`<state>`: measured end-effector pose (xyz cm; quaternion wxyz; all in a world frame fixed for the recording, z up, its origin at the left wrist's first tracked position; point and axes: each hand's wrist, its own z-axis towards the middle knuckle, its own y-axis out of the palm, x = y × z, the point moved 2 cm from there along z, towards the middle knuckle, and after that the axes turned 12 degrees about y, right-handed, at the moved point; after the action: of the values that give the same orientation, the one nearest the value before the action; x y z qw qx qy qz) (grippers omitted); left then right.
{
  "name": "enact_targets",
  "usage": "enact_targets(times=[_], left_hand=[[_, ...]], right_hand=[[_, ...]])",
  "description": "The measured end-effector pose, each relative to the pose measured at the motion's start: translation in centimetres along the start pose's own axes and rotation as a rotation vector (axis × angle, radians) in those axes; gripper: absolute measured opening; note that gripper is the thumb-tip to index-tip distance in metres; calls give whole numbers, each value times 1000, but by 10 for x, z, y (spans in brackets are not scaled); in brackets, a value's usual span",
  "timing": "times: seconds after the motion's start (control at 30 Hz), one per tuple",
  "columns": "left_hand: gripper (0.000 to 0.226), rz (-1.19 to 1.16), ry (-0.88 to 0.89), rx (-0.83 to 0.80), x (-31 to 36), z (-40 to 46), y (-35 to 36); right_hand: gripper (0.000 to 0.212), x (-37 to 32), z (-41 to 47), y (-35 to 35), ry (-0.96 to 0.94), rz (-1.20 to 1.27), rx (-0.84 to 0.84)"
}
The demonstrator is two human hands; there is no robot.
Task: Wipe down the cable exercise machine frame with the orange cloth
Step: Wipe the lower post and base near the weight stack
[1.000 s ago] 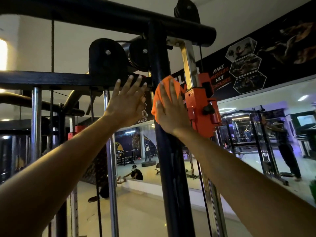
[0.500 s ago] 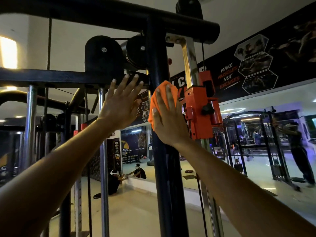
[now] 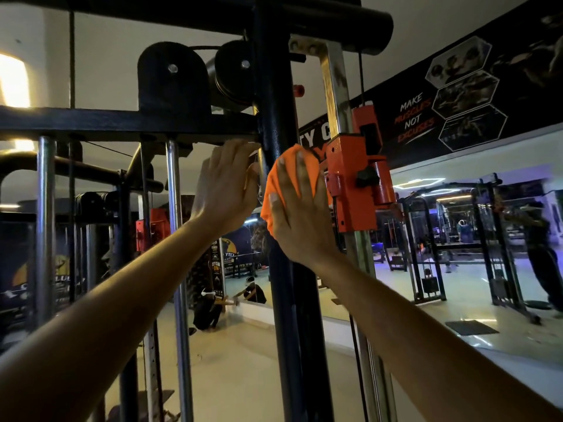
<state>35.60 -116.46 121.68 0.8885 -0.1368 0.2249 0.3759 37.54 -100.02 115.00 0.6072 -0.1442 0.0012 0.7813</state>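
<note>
Head view, orange cloth under right hand fingers, against black upright

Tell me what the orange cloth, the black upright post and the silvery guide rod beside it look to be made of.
Orange cloth: soft fabric, matte, likely microfibre; it folds and bunches under the right hand.
Black upright post: probably steel with a black, slightly textured coating; it shows only dull highlights.
Silvery guide rod: metal, apparently chrome-plated; it gleams and reflects, with dull blotches that may be wear or grime.
</note>
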Motion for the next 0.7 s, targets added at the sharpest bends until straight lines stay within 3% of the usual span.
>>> enact_targets(times=[0.2, 0.33, 0.43, 0.57, 0.7], left_hand=[[20, -543, -462, -75, 15, 4, 14], [35, -753, -662, -132, 17, 0, 22], [42, -893, -804, -165, 14, -2, 26], [50, -1074, -859, -193, 10, -1, 27], [51, -1147, -863, -158, 9, -13, 34]], right_hand=[[63, 2, -36, 0, 22, 125, -14], [64, 11, -75, 3, -1, 113, -27], [65, 6, -56, 1, 22, 132, -46], [66, -5, -29, 1, 59, 172, -44], [67, 2, -68, 6, 33, 147, 20]])
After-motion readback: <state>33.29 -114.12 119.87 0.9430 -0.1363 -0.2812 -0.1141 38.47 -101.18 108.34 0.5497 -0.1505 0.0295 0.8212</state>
